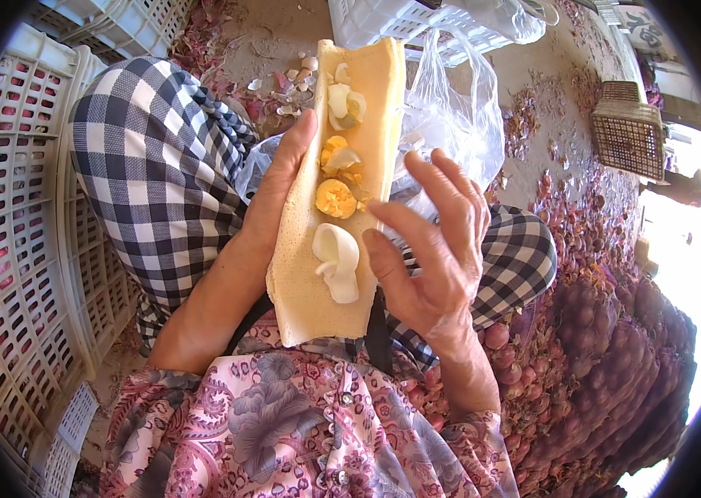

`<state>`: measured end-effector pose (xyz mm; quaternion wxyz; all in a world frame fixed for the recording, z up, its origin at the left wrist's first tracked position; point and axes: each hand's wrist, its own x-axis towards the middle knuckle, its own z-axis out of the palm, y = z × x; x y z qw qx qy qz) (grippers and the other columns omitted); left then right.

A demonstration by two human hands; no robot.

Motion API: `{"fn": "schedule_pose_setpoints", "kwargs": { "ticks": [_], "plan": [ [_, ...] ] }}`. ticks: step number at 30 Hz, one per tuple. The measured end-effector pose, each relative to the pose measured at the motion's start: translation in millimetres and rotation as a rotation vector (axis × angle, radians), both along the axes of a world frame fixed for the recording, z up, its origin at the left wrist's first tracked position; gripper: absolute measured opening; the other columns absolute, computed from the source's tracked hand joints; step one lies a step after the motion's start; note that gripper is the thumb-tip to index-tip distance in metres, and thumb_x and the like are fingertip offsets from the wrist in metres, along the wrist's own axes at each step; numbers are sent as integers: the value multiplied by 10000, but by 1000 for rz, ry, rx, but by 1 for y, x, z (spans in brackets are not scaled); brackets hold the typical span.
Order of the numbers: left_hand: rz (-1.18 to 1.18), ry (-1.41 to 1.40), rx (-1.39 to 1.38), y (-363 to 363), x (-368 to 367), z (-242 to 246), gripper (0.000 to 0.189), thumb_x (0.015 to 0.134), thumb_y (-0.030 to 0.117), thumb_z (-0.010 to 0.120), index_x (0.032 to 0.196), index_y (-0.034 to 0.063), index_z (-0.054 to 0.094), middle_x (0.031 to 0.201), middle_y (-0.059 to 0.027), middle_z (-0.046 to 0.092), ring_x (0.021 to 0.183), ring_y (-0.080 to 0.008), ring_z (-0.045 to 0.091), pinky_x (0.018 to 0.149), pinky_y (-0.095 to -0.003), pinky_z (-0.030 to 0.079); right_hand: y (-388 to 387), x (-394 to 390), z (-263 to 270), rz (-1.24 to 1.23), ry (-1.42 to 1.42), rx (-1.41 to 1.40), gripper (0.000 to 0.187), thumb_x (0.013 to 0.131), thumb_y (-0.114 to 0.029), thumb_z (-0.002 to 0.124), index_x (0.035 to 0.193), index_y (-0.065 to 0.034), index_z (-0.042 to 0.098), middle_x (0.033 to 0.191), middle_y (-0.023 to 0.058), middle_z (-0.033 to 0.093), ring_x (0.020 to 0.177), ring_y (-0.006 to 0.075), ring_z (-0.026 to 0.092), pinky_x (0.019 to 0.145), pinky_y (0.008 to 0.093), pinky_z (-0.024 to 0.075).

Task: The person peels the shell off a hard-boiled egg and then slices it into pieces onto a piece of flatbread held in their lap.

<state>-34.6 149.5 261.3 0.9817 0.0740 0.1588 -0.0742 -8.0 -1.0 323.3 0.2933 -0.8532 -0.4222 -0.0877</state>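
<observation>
My left hand point(276, 180) holds a long flatbread point(301, 311) from its left side, with the edges curling upward. Along its middle lie crumbled egg yolk point(335, 198) and pieces of boiled egg white point(337, 261), with more egg white near the far end. At the bread's right edge is my right hand point(431, 249), its fingers apart and a fingertip beside a small yolk crumb. Whether that fingertip touches the crumb cannot be told. Behind the bread, a clear plastic bag point(456, 118) stands between the knees.
Slatted plastic crates point(8, 205) holding reddish produce stand at the left. A white crate point(375, 25) is ahead, and a brown basket point(627, 134) lies at the far right. Net sacks of red onions point(612, 367) are piled at the right. Eggshell pieces point(301, 78) and onion skins litter the floor.
</observation>
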Motion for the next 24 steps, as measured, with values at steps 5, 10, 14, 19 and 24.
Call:
{"fn": "schedule_pose_setpoints", "kwargs": {
  "ticks": [5, 10, 14, 19, 24],
  "plan": [
    [9, -18, 15, 5, 0, -7, 539, 947, 487, 458, 1275, 60, 472, 1120, -93, 614, 951, -174, 635, 825, -324, 538, -10, -12, 4, 21, 57, -148, 312, 673, -153, 779, 959, -79, 675, 1208, 142, 570, 1185, 361, 491, 973, 494, 363],
    [47, -32, 12, 5, 2, -12, 528, 947, 486, 456, 1269, 67, 476, 1115, -88, 615, 950, -178, 636, 817, -329, 543, -7, -25, 1, 44, 47, -158, 305, 667, -195, 795, 925, -101, 663, 1194, 121, 571, 1185, 352, 485, 976, 499, 350],
    [81, -40, -7, 9, 1, -14, 537, 946, 494, 457, 1274, 69, 473, 1110, -85, 616, 949, -183, 637, 812, -336, 546, -11, -37, -3, -13, 38, -206, 298, 658, -220, 805, 875, -104, 637, 1210, 112, 555, 1178, 346, 480, 975, 489, 341],
    [92, -38, 43, 9, 0, -13, 563, 944, 516, 446, 1303, 83, 450, 1110, -84, 613, 948, -186, 635, 807, -340, 543, -11, -45, -13, -83, 63, -194, 298, 635, -225, 813, 826, -91, 627, 1246, 122, 534, 1191, 346, 466, 986, 483, 326],
    [73, -10, 14, 9, -1, -15, 613, 941, 564, 390, 1310, 77, 441, 1078, -117, 621, 901, -221, 648, 791, -365, 547, -13, -42, -3, -37, 164, -139, 324, 649, -163, 804, 906, -62, 636, 1224, 155, 554, 1172, 346, 495, 992, 467, 347]
  ]
}}
